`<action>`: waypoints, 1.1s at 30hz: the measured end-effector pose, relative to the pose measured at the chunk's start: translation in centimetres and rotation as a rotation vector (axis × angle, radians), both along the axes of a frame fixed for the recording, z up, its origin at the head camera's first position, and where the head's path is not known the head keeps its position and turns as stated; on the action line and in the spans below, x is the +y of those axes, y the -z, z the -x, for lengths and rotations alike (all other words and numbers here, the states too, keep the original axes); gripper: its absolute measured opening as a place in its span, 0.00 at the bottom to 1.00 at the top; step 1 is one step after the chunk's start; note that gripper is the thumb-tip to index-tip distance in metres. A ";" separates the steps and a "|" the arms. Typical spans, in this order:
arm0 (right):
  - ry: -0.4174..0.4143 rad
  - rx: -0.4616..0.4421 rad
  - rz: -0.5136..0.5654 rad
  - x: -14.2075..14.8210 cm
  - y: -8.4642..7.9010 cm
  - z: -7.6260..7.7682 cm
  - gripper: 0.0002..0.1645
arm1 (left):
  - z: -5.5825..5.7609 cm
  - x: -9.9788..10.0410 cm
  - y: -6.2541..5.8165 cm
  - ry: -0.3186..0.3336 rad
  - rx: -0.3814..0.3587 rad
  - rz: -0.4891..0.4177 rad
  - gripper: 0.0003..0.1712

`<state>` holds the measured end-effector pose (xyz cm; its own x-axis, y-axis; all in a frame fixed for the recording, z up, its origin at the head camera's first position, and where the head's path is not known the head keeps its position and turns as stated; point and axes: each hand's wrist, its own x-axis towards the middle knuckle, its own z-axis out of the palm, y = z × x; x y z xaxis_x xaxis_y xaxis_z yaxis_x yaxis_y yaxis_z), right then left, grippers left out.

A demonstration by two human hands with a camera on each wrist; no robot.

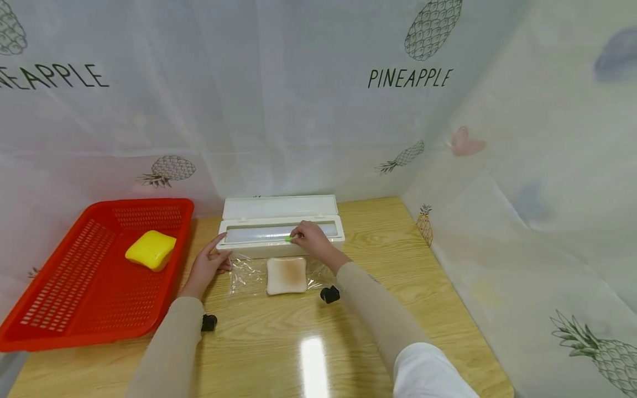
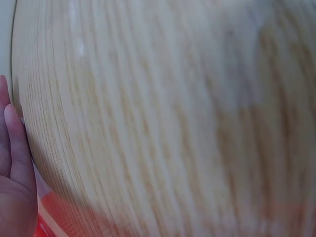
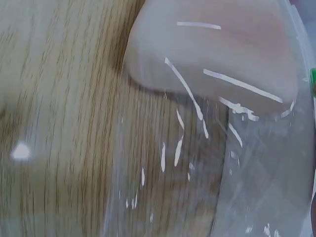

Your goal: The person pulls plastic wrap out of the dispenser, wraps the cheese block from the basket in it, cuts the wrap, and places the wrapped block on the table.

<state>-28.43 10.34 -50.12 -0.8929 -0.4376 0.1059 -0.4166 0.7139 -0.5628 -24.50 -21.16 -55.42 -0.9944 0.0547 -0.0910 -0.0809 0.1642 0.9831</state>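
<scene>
A white cling film dispenser (image 1: 278, 251) stands near the back of the table with its lid (image 1: 280, 208) raised. My right hand (image 1: 313, 241) pinches the small green slide cutter (image 1: 288, 239) on the front edge of the dispenser. At the left end of the box, my left hand (image 1: 206, 268) touches the corner; its fingers (image 2: 19, 148) look straight in the left wrist view. Clear cling film (image 1: 246, 273) hangs from the front onto the table. Under the film lies a slice of toast (image 1: 286, 275), partly seen in the right wrist view through glossy wrinkles.
A red plastic basket (image 1: 186, 243) on the left holds a yellow, cushion-shaped item (image 1: 151, 250). The wooden table (image 1: 259, 354) meets a pineapple-print curtain (image 1: 298, 110) at the back and right. Black wrist cameras (image 1: 330, 294) sit at both forearms.
</scene>
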 end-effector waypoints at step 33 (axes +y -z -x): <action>0.031 0.096 -0.110 6.9 0.3 -0.8 0.07 | 0.1 0.0 0.7 0.015 0.030 0.000 0.37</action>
